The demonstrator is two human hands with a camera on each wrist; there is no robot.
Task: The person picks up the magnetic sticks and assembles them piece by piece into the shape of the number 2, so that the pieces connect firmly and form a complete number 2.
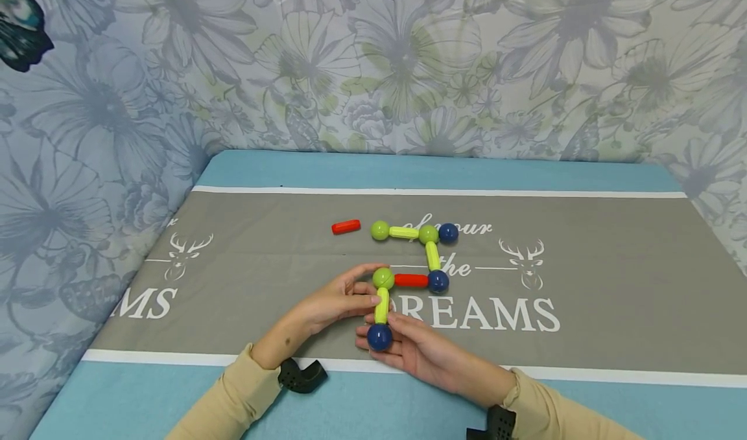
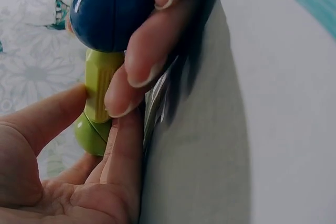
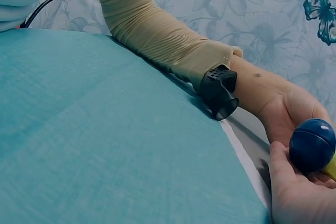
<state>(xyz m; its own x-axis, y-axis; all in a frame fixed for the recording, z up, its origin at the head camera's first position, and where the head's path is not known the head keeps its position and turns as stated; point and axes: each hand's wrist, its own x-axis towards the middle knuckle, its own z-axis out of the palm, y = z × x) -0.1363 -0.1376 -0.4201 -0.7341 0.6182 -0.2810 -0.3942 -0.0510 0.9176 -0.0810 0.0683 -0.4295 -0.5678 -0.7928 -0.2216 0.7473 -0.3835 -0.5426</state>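
Note:
A chain of toy rods and balls lies on the grey cloth strip. My left hand [image 1: 332,305] pinches its near yellow rod [image 1: 382,306], thumb on the rod and a finger reaching behind the green ball [image 1: 383,278]. At the rod's near end, my right hand [image 1: 417,352] holds the dark blue ball [image 1: 380,337] with thumb and curled fingers. The left wrist view shows right fingertips [image 2: 144,61] against the blue ball and rod. From the green ball, a red rod [image 1: 411,280] leads to another blue ball [image 1: 438,281].
Beyond it, a yellow rod [image 1: 432,256] runs to a green ball [image 1: 428,234], with a blue ball [image 1: 448,233] beside it. Another yellow rod [image 1: 404,232] ends in a green ball [image 1: 380,230]. A loose red rod [image 1: 346,227] lies left. Floral fabric [image 1: 403,70] hangs behind the table.

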